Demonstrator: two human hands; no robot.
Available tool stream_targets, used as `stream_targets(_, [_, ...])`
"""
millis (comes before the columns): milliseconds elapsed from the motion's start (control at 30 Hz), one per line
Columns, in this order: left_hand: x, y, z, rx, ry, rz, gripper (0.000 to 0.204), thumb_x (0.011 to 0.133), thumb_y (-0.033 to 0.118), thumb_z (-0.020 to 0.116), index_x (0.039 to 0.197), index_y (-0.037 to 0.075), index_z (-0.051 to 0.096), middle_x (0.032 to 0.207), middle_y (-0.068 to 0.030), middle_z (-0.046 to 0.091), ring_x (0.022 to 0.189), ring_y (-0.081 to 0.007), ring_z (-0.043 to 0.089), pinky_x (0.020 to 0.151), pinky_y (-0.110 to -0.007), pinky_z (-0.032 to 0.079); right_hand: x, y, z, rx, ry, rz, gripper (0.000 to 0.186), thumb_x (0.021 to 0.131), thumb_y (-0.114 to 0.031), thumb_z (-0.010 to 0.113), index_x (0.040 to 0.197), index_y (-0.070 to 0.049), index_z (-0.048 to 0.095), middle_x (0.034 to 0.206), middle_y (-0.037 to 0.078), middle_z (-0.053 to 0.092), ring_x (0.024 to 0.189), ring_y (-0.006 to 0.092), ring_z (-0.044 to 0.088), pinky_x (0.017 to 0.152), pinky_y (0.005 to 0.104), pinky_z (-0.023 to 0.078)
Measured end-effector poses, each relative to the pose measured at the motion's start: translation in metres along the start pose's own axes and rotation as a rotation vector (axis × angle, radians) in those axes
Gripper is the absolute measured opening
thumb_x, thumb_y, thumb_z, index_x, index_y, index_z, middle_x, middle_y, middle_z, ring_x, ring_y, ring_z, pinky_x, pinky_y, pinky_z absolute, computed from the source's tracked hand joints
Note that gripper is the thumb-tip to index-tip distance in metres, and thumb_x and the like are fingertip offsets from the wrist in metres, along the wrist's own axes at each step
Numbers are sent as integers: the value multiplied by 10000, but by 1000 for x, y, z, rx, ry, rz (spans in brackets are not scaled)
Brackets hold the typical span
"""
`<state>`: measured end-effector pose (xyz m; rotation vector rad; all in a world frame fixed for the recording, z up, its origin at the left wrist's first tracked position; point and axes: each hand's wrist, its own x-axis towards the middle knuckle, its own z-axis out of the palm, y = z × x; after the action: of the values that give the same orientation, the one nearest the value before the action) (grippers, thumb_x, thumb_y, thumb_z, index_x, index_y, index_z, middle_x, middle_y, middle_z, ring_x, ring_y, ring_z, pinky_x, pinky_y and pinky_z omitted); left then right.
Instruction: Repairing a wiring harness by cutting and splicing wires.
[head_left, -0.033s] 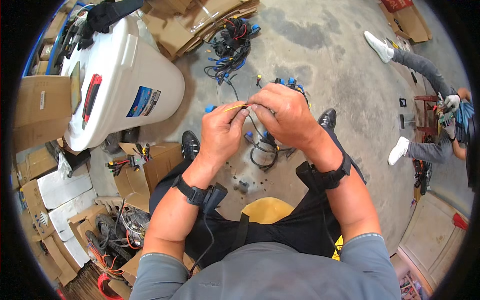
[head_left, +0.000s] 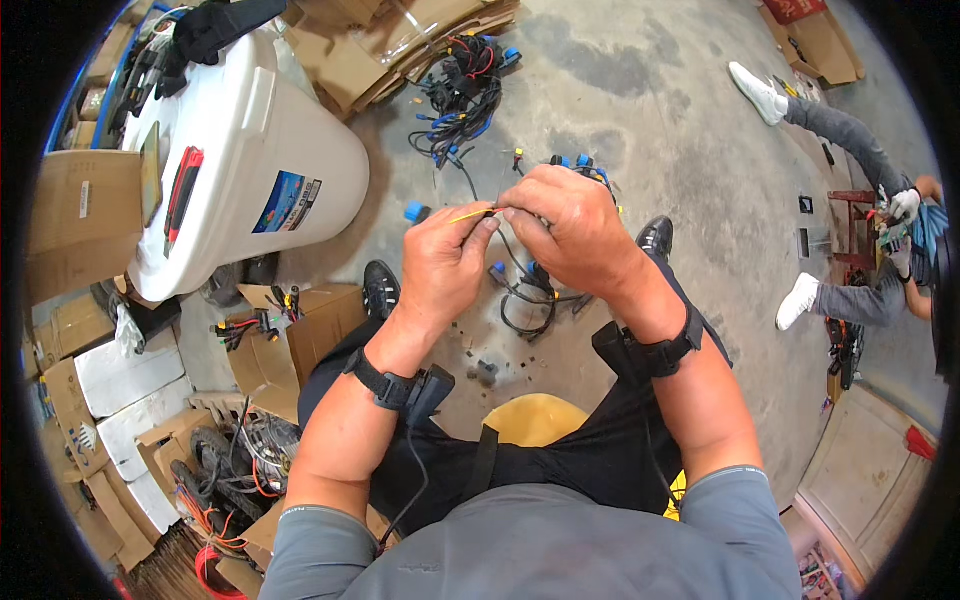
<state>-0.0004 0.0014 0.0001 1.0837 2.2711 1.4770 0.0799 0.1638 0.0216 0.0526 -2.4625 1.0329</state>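
Both hands meet in front of me over the floor, fingertips close together. My left hand (head_left: 443, 258) pinches a thin yellow wire (head_left: 468, 215). Close against it, my right hand (head_left: 567, 222) pinches the same run of wire, where a short reddish piece shows at the fingertips. A small dark part sits between the two pinches, mostly covered by fingers. A blue connector (head_left: 416, 211) sticks out beside my left hand. Below the hands, a black cable (head_left: 528, 318) with blue ends loops on the floor.
A tangled heap of black cables (head_left: 466, 95) lies ahead. To the left stands a large white bucket (head_left: 330, 170) with a red cutter (head_left: 183, 195) on its lid. An open cardboard box (head_left: 335, 310) holds connectors. At the right, another person's gloved hand (head_left: 904, 206) works with small parts.
The blue connector beside my left hand has shifted slightly to the left and up. Both hands keep their places and their pinches.
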Motion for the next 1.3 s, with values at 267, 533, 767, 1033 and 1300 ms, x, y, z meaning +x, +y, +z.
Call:
stream_targets(267, [1, 1, -2, 246, 29, 271, 106, 799, 17, 698, 903, 22, 680, 763, -136, 654, 666, -292, 616, 601, -347, 483, -7, 0, 6, -11, -2, 35, 55, 752, -79, 646, 759, -40, 608, 686, 135, 581, 683, 346, 600, 598, 438, 480])
stream_targets(533, [0, 5, -7, 319, -18, 311, 187, 742, -33, 679, 917, 26, 651, 756, -134, 640, 674, -321, 608, 595, -377, 478, -6, 0, 12, -102, -33, 8, 143, 749, -108, 601, 662, -40, 511, 628, 153, 552, 624, 358, 592, 542, 445, 470])
stream_targets(767, [1, 12, -10, 264, -31, 310, 185, 740, -37, 673, 914, 21, 648, 754, -141, 637, 669, -326, 604, 589, -377, 474, -3, -2, 3, -105, -61, -9, 161, 742, -128, 620, 652, -49, 512, 628, 138, 558, 615, 350, 589, 543, 435, 475])
stream_targets(1033, [3, 13, -14, 232, -30, 333, 127, 786, 6, 689, 906, 16, 648, 691, -127, 599, 603, -285, 566, 553, -363, 447, 0, -1, 2, -171, -59, -39, 156, 729, -141, 634, 653, -59, 526, 620, 124, 571, 613, 338, 597, 553, 431, 490])
stream_targets(1300, [3, 15, -19, 248, -59, 326, 128, 780, 0, 684, 902, 15, 647, 673, -122, 586, 586, -284, 550, 538, -363, 433, -2, 2, 1, -168, -86, -55, 145, 730, -149, 639, 668, -63, 541, 627, 123, 577, 626, 334, 605, 561, 427, 495])
